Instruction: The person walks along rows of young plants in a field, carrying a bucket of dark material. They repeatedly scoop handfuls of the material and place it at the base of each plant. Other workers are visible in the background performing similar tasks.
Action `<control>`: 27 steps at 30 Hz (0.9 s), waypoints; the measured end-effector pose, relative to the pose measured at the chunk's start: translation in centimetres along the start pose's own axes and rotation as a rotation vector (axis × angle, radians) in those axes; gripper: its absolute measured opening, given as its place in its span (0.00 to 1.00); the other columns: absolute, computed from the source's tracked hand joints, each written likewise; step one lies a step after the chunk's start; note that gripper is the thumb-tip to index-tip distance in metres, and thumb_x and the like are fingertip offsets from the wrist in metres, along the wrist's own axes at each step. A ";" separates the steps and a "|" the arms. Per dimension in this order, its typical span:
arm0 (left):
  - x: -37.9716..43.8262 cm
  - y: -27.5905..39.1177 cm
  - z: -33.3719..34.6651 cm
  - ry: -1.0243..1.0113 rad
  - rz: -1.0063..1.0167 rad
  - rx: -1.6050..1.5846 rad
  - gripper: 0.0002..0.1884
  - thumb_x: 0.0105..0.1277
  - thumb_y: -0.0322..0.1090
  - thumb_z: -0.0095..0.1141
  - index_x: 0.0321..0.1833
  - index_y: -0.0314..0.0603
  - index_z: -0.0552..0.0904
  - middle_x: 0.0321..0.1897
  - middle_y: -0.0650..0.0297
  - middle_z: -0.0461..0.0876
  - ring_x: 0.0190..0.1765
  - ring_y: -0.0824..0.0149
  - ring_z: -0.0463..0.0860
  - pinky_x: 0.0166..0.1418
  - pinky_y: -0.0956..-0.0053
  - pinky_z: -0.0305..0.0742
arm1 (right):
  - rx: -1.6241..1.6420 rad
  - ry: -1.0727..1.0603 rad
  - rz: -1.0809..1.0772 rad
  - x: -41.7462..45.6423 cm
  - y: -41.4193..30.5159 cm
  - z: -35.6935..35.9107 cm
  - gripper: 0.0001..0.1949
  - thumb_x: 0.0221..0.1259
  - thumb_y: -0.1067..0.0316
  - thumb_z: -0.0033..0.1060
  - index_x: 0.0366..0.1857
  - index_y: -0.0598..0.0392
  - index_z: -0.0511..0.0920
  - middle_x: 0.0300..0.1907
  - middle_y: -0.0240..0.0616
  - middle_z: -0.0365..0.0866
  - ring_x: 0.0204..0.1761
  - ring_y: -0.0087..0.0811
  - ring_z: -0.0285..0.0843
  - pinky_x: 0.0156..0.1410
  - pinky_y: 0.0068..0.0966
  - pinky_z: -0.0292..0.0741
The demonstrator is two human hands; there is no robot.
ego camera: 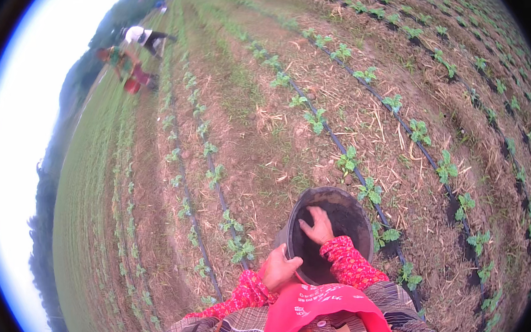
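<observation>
A dark plastic bucket (pixel 373 232) is held in front of my body, over the soil between two planted rows. My left hand (pixel 279 266) grips the bucket's near left rim, with the thumb lying over the edge. Inside the bucket is my right hand (pixel 318 226), its fingers spread against the dark inner wall; nothing shows between them. Dark material lines the bucket, but I cannot tell how much it holds. Red patterned sleeves cover both forearms, and a red cloth (pixel 323 302) with writing hangs from my front.
Leafy seedlings (pixel 348 159) grow in rows along black drip irrigation lines (pixel 333 135) on both sides. Straw and small weeds litter the brown soil. Two people, one with a red bucket (pixel 132 86), bend over rows at the upper left; another figure is farther off.
</observation>
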State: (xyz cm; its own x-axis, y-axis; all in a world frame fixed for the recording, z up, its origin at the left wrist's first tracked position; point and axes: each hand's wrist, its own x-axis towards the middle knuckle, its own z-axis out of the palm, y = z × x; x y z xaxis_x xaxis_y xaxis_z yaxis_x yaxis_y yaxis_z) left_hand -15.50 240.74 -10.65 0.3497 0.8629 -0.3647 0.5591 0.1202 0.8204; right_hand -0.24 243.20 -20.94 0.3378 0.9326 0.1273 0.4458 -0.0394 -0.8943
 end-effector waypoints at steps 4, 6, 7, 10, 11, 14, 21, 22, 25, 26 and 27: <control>0.8 0.5 0.7 -0.045 -0.077 -0.213 0.12 0.49 0.28 0.55 0.36 0.30 0.74 0.25 0.64 0.78 0.28 0.76 0.75 0.30 0.78 0.73 | 0.153 -0.521 0.230 -0.1 -0.5 0.1 0.32 0.55 0.49 0.51 0.55 0.68 0.64 0.58 0.60 0.61 0.62 0.50 0.58 0.66 0.34 0.56; 1.3 1.2 0.6 -0.047 -0.028 -0.067 0.11 0.49 0.24 0.53 0.37 0.33 0.75 0.27 0.66 0.78 0.27 0.75 0.75 0.30 0.78 0.73 | 0.300 -0.542 0.212 -0.8 0.2 0.9 0.38 0.55 0.37 0.44 0.56 0.68 0.63 0.57 0.63 0.62 0.61 0.52 0.59 0.66 0.35 0.56; 1.3 1.8 0.5 -0.070 -0.050 -0.123 0.10 0.50 0.23 0.53 0.37 0.33 0.75 0.27 0.65 0.77 0.26 0.75 0.75 0.30 0.78 0.73 | 0.259 -0.592 0.214 -1.4 1.9 1.4 0.43 0.53 0.33 0.43 0.58 0.69 0.60 0.60 0.61 0.58 0.64 0.51 0.55 0.68 0.33 0.52; 1.4 4.4 1.2 -0.111 -0.165 -0.429 0.10 0.51 0.20 0.50 0.37 0.33 0.74 0.26 0.65 0.77 0.26 0.72 0.76 0.29 0.78 0.74 | 0.032 -0.598 0.093 -4.7 1.2 -0.1 0.43 0.44 0.34 0.54 0.52 0.69 0.67 0.57 0.60 0.63 0.57 0.53 0.62 0.65 0.36 0.58; 1.3 3.2 1.0 -0.130 -0.199 -0.381 0.10 0.51 0.19 0.49 0.38 0.32 0.74 0.26 0.64 0.77 0.26 0.72 0.77 0.29 0.79 0.74 | -0.039 -0.616 0.067 -5.7 2.5 0.9 0.41 0.39 0.39 0.60 0.51 0.67 0.68 0.58 0.57 0.63 0.57 0.53 0.63 0.62 0.38 0.60; 1.5 2.9 1.4 -0.113 -0.167 -0.371 0.08 0.48 0.23 0.54 0.32 0.34 0.73 0.22 0.67 0.74 0.22 0.74 0.74 0.25 0.79 0.71 | -0.044 -0.815 0.084 -5.4 1.9 -0.1 0.32 0.30 0.53 0.68 0.43 0.64 0.74 0.43 0.53 0.75 0.47 0.48 0.73 0.51 0.40 0.69; 2.3 1.7 -0.4 -0.144 -0.197 -0.346 0.10 0.50 0.18 0.49 0.37 0.32 0.74 0.29 0.63 0.77 0.28 0.73 0.76 0.32 0.78 0.73 | -0.107 -0.967 0.344 -5.3 -1.0 -1.4 0.34 0.33 0.60 0.66 0.53 0.56 0.71 0.48 0.48 0.75 0.54 0.42 0.71 0.58 0.32 0.68; 2.4 1.7 -0.6 -0.150 -0.211 -0.335 0.10 0.50 0.18 0.49 0.36 0.32 0.74 0.29 0.63 0.77 0.27 0.73 0.76 0.31 0.78 0.72 | -0.091 -0.979 0.352 -5.6 -0.3 -0.8 0.34 0.33 0.60 0.67 0.54 0.55 0.70 0.49 0.48 0.75 0.54 0.42 0.71 0.58 0.32 0.68; 2.6 2.0 -0.9 -0.148 -0.231 -0.311 0.09 0.50 0.19 0.49 0.36 0.32 0.74 0.28 0.63 0.77 0.26 0.73 0.76 0.30 0.78 0.72 | -0.026 -1.141 0.421 -5.4 1.0 1.4 0.35 0.33 0.59 0.67 0.55 0.54 0.70 0.50 0.46 0.74 0.55 0.42 0.70 0.58 0.33 0.68; 2.7 1.6 -1.1 -0.144 -0.225 -0.307 0.09 0.50 0.19 0.50 0.36 0.32 0.74 0.27 0.63 0.77 0.26 0.73 0.75 0.30 0.78 0.72 | -0.094 -1.135 0.392 -5.1 0.6 1.6 0.34 0.34 0.60 0.67 0.54 0.54 0.71 0.50 0.46 0.74 0.55 0.42 0.70 0.58 0.33 0.68; 2.8 1.4 -1.2 -0.139 -0.219 -0.304 0.09 0.50 0.19 0.50 0.36 0.32 0.73 0.27 0.64 0.76 0.25 0.73 0.75 0.29 0.78 0.72 | -0.162 -1.127 0.362 -4.8 0.2 1.8 0.33 0.34 0.60 0.67 0.54 0.54 0.71 0.50 0.46 0.74 0.55 0.42 0.70 0.58 0.33 0.68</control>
State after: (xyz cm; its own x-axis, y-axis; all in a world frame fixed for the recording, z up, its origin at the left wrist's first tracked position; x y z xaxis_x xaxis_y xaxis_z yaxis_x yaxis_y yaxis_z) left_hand -14.63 243.92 -10.03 0.3572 0.7284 -0.5847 0.3909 0.4519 0.8018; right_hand -3.24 239.31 -22.52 -0.4160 0.6446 -0.6414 0.6016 -0.3339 -0.7257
